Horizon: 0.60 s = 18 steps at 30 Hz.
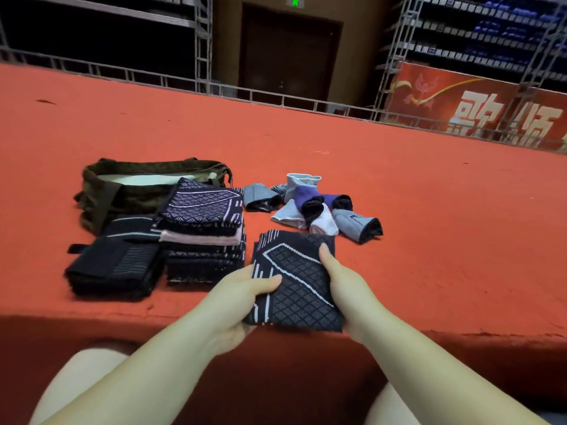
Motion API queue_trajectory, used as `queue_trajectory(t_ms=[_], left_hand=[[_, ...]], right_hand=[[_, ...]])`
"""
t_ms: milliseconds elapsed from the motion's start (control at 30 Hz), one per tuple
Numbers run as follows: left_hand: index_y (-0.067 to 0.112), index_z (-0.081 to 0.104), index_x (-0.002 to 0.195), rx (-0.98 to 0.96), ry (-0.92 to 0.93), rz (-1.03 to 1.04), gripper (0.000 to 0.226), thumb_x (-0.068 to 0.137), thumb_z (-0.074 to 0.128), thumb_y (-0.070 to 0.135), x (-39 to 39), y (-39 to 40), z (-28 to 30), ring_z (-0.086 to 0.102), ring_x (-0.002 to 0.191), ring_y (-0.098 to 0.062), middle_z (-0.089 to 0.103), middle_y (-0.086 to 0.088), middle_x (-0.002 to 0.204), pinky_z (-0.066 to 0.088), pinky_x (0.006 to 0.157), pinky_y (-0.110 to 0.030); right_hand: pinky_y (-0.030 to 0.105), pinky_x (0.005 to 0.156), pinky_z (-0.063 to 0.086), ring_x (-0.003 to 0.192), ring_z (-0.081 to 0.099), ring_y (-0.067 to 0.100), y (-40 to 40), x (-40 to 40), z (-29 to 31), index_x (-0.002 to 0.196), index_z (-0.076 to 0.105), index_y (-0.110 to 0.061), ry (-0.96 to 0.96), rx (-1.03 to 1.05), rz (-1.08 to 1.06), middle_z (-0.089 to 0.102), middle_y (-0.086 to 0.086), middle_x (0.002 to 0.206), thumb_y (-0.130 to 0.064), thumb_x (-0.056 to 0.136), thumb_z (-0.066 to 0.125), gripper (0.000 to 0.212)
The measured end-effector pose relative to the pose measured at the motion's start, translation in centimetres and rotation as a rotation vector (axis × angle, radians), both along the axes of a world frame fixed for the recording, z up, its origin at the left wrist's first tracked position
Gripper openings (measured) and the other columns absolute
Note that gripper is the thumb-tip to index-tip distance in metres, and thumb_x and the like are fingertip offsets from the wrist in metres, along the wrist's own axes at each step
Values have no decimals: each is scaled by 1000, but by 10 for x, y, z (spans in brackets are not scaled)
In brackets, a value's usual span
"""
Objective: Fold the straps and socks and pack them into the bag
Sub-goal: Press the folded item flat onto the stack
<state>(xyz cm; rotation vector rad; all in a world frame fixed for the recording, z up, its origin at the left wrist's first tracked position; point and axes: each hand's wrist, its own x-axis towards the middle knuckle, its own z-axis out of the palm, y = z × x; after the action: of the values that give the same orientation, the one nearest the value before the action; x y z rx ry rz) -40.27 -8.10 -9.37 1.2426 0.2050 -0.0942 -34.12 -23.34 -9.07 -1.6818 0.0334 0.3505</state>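
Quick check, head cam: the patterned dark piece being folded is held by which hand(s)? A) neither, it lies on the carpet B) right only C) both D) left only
C: the left hand and the right hand each grip a side of the folded patterned strap, thumbs on top.

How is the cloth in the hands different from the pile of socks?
The patterned strap is one flat, folded piece, dark with pale diamond lines; the sock pile is many small bundles in grey, white, purple and black. The strap is held by the left hand and right hand; the socks lie untouched on the red surface. Neither is in the bag.
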Motion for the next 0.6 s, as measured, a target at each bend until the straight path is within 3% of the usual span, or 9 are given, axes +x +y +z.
queue_trajectory(t_ms=[67, 167, 233, 300, 367, 433, 500, 600], left_hand=[[9, 67, 111, 9, -21, -67, 26, 92, 52, -1, -2, 3, -8, 70, 98, -24, 73, -7, 103, 54, 90, -39], [12, 58, 120, 232, -58, -44, 31, 91, 56, 1, -3, 4, -15, 71, 94, -19, 74, -5, 102, 55, 86, -33], [34, 39, 128, 332, -105, -8, 56, 88, 60, 0, -4, 2, -21, 70, 93, -13, 71, -3, 107, 55, 83, -24], [52, 24, 129, 436, -158, -12, 72, 90, 57, 2, -7, 0, -20, 65, 102, -6, 63, 5, 122, 50, 91, -20], [49, 31, 134, 596, -230, -24, 66, 91, 53, 4, -4, -2, -23, 50, 120, 0, 48, 12, 139, 35, 105, -16], [39, 40, 138, 760, -302, -14, 56, 93, 49, 6, 1, -3, -17, 39, 127, 3, 43, 14, 142, 23, 105, -10], [34, 41, 140, 878, -368, 39, 52, 94, 47, 9, 10, -3, -8, 37, 130, 0, 44, 10, 141, 21, 105, -10], [33, 36, 143, 1023, -414, 118, 51, 97, 43, 14, 31, -3, 7, 40, 128, -11, 42, 5, 138, 26, 106, -20]], right_hand=[[47, 95, 50, 96, 68, 26, 3, 2, -7, 91, 69, -17, -52, -103, -20, 73, 4, 98, -55, 90, 50, 42], [44, 90, 50, 92, 66, 26, 1, 2, -6, 93, 66, -9, -178, -251, -33, 71, 10, 94, -43, 97, 45, 39], [40, 84, 48, 86, 62, 27, -5, 5, -8, 91, 62, -1, -214, -347, -53, 68, 14, 89, -36, 98, 44, 40], [40, 82, 48, 83, 61, 25, -11, 8, -11, 91, 63, -2, -210, -392, -47, 67, 12, 86, -27, 98, 45, 32], [36, 81, 49, 86, 65, 20, -14, 9, -9, 99, 65, -11, -209, -359, -41, 70, 5, 92, -18, 97, 47, 20], [31, 79, 48, 86, 65, 16, -13, 14, -4, 110, 60, -19, -267, -334, -57, 68, 0, 91, -13, 95, 49, 19], [32, 77, 48, 79, 63, 16, -10, 23, 0, 117, 52, -24, -340, -331, -91, 64, -1, 81, -15, 94, 53, 24], [35, 79, 47, 81, 61, 19, -3, 43, 8, 123, 50, -17, -430, -340, -118, 61, 0, 79, -19, 93, 56, 31]])
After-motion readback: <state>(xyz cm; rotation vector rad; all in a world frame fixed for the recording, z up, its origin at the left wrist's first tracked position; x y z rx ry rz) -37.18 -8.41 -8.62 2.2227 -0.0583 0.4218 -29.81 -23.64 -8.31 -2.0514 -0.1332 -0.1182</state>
